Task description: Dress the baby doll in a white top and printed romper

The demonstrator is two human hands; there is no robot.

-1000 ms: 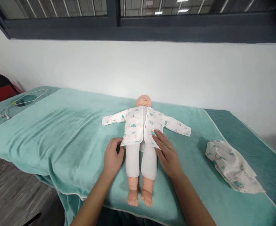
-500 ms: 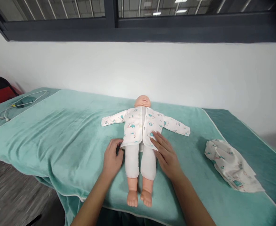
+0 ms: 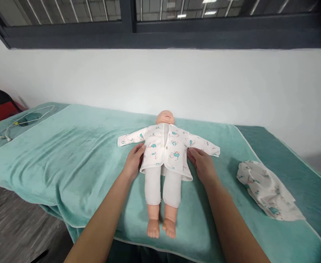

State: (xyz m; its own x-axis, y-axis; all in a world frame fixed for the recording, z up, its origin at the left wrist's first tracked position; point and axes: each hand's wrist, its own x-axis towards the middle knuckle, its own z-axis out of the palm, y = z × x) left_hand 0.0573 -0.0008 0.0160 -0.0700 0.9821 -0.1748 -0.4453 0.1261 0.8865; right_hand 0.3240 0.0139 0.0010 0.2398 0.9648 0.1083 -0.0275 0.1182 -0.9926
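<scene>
A baby doll [image 3: 172,188] lies on its back with its feet toward me, its legs in white padded fabric. It wears a white printed jacket [image 3: 177,155] whose front edges lie slightly apart over the chest. Both sleeves stretch out sideways and cover the arms. Against the jacket's left-hand side, just below the sleeve, my left hand [image 3: 133,160] has its fingers closed at the cloth. My right hand [image 3: 203,166] closes on the opposite side edge under the other sleeve. The fingertips of both hands are partly hidden.
A crumpled printed white cloth [image 3: 268,190] lies on the right. The doll rests on a green blanket [image 3: 94,146] covering the table. A white cable [image 3: 26,118] lies at the far left. Behind the table rises a white wall [image 3: 94,78] below a dark window frame [image 3: 204,34].
Both hands have moved up from the jacket's hem to its sides below the sleeves. My right hand has left the front panel, and the hem on that side now spreads outward.
</scene>
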